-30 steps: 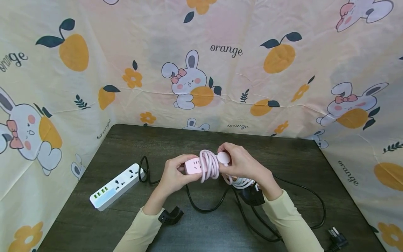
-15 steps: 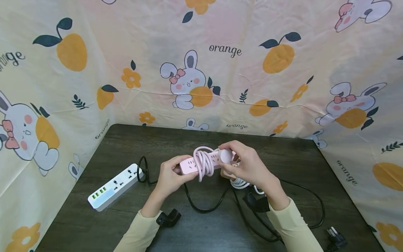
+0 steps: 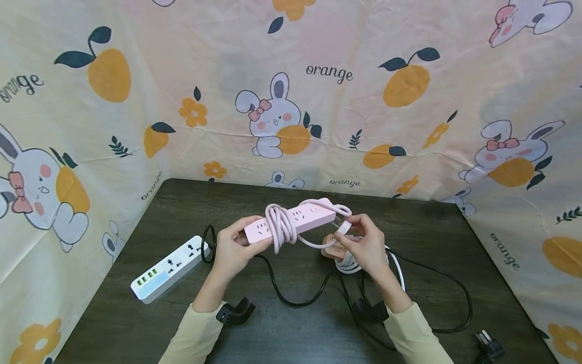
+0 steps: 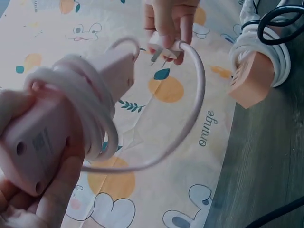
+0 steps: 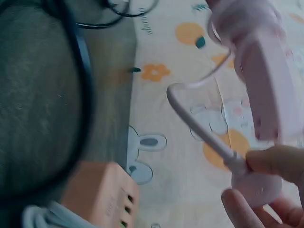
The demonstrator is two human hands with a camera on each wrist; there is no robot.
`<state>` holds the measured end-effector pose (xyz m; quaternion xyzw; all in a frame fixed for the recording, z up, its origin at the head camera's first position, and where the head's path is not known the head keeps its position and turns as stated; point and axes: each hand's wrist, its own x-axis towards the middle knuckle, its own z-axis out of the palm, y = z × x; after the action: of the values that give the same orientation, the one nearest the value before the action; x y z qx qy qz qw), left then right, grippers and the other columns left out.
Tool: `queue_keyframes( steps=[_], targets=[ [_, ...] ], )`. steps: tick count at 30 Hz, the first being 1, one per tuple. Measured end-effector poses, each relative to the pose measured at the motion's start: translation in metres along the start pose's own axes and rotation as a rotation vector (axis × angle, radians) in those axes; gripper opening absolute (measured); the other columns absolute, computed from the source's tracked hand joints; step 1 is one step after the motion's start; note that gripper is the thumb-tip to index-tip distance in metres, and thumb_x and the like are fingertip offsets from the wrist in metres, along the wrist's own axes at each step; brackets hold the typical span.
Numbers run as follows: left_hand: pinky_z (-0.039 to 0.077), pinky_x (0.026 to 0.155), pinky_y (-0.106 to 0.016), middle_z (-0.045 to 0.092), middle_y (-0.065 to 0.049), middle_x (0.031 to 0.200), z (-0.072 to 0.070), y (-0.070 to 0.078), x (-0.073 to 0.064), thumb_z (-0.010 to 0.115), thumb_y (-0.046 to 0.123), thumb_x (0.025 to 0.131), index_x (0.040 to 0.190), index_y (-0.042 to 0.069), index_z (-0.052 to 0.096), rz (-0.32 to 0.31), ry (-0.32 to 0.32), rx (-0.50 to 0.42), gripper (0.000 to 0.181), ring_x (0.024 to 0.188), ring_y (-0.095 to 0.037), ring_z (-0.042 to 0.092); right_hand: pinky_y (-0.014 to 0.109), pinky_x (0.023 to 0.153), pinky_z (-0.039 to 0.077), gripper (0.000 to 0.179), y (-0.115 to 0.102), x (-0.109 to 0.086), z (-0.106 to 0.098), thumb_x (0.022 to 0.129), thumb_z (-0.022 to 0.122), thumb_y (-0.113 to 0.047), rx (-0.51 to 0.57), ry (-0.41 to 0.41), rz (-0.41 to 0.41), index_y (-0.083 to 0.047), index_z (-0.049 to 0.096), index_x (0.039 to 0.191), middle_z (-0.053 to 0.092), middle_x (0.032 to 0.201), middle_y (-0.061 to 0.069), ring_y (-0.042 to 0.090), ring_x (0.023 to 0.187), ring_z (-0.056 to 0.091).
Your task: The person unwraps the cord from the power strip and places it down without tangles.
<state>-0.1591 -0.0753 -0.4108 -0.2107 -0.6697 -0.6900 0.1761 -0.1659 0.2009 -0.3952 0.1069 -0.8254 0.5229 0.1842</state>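
Note:
A pink power strip point(image 3: 313, 215) is held up over the dark table, tilted with its right end higher. My left hand point(image 3: 234, 247) grips its left end, thumb in front and fingers behind. Loops of its pink cord point(image 3: 281, 227) are wound around the strip near that hand. My right hand point(image 3: 366, 242) pinches the cord's plug point(image 3: 344, 227) just off the strip's right end, prongs pointing toward the strip. In the left wrist view a loose stretch of cord point(image 4: 197, 104) arcs between plug and strip. The right wrist view shows the plug's round back point(image 5: 256, 187) between thumb and fingers.
A white power strip point(image 3: 168, 270) lies at the left of the table point(image 3: 291, 338). An orange power strip point(image 3: 334, 247) with a coiled white cord point(image 3: 349, 264) sits behind my right hand. A black cable point(image 3: 291, 304) snakes across the table to a black plug point(image 3: 488, 346) at front right.
The plug has come away from the strip's face to its right end, with a length of cord unwound. Both hands have spread apart, and the strip has risen and shifted left.

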Motion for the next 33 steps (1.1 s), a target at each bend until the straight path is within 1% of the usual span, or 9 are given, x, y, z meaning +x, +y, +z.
queue_keyframes(
  steps=[2,4,10,16,20,24,27,30,33],
  targets=[
    [0.051,0.059,-0.017,0.061,-0.031,0.096,-0.003,-0.001,-0.001,0.072,-0.021,0.066,0.106,-0.016,0.059,0.003,-0.042,-0.016,0.043,0.073,-0.004,0.061,0.017,0.069,0.052,0.034,0.002,0.009,-0.007,0.072,0.07,0.017,0.048,0.063,0.029,0.011,0.055,0.102,0.061,0.105,0.023,0.014,0.088,0.063],
    [0.051,0.059,-0.018,0.061,-0.031,0.096,-0.005,-0.003,-0.002,0.072,-0.02,0.065,0.106,-0.016,0.059,0.027,-0.086,-0.03,0.043,0.074,-0.005,0.061,0.017,0.072,0.051,0.035,0.0,0.019,-0.015,0.072,0.067,0.021,0.117,0.127,0.001,0.015,0.053,0.104,0.059,0.107,0.023,0.007,0.089,0.061],
    [0.051,0.055,-0.019,0.062,-0.028,0.095,-0.006,-0.005,-0.002,0.075,-0.016,0.064,0.104,-0.014,0.061,0.094,-0.179,-0.01,0.043,0.07,-0.006,0.06,0.022,0.078,0.052,0.043,-0.026,0.038,-0.046,0.068,0.062,0.03,0.305,0.219,-0.311,0.021,0.049,0.107,0.058,0.106,0.013,0.018,0.1,0.06],
    [0.051,0.054,-0.018,0.063,-0.027,0.095,-0.003,-0.001,-0.002,0.075,-0.019,0.064,0.104,-0.015,0.061,0.046,-0.141,0.046,0.044,0.068,-0.005,0.06,0.027,0.08,0.052,0.043,-0.06,0.018,-0.069,0.068,0.066,0.026,0.533,0.158,-0.516,0.022,0.052,0.108,0.061,0.108,0.022,0.029,0.099,0.06],
    [0.05,0.055,-0.016,0.063,-0.029,0.093,-0.001,0.01,0.001,0.075,-0.019,0.063,0.102,-0.017,0.06,0.059,-0.074,0.089,0.042,0.069,-0.003,0.058,0.026,0.079,0.052,0.043,-0.068,-0.007,-0.08,0.07,0.072,0.016,0.563,0.039,-0.543,0.025,0.051,0.107,0.062,0.108,0.024,0.028,0.098,0.062],
    [0.05,0.058,-0.014,0.062,-0.032,0.092,-0.003,0.001,0.002,0.074,-0.021,0.063,0.101,-0.018,0.06,0.069,0.025,0.088,0.041,0.071,-0.002,0.059,0.024,0.075,0.053,0.041,-0.064,-0.032,-0.088,0.072,0.068,0.019,0.508,-0.08,-0.46,0.027,0.049,0.108,0.062,0.109,0.022,0.024,0.096,0.063],
    [0.05,0.06,-0.014,0.062,-0.031,0.093,-0.008,-0.01,0.005,0.073,-0.021,0.064,0.102,-0.017,0.06,0.065,0.095,0.05,0.04,0.074,-0.003,0.061,0.023,0.07,0.054,0.04,-0.054,-0.044,-0.091,0.072,0.064,0.024,0.38,-0.127,-0.28,0.023,0.051,0.109,0.064,0.109,0.014,0.018,0.094,0.063],
    [0.051,0.062,-0.015,0.065,-0.017,0.095,-0.013,-0.011,0.008,0.071,-0.021,0.065,0.103,-0.017,0.06,0.058,0.116,-0.011,0.04,0.076,-0.005,0.061,0.02,0.068,0.053,0.036,-0.04,-0.045,-0.09,0.075,0.066,0.018,0.1,-0.093,-0.032,0.014,0.057,0.11,0.065,0.104,-0.003,0.009,0.089,0.063],
    [0.052,0.066,-0.017,0.065,-0.003,0.099,-0.018,-0.007,0.009,0.068,-0.023,0.067,0.106,-0.018,0.058,0.045,0.064,-0.089,0.041,0.081,-0.008,0.062,0.016,0.067,0.05,0.032,-0.023,-0.034,-0.088,0.078,0.07,0.007,-0.069,0.005,0.181,0.006,0.059,0.108,0.063,0.096,-0.013,0.002,0.081,0.061]
  ],
)
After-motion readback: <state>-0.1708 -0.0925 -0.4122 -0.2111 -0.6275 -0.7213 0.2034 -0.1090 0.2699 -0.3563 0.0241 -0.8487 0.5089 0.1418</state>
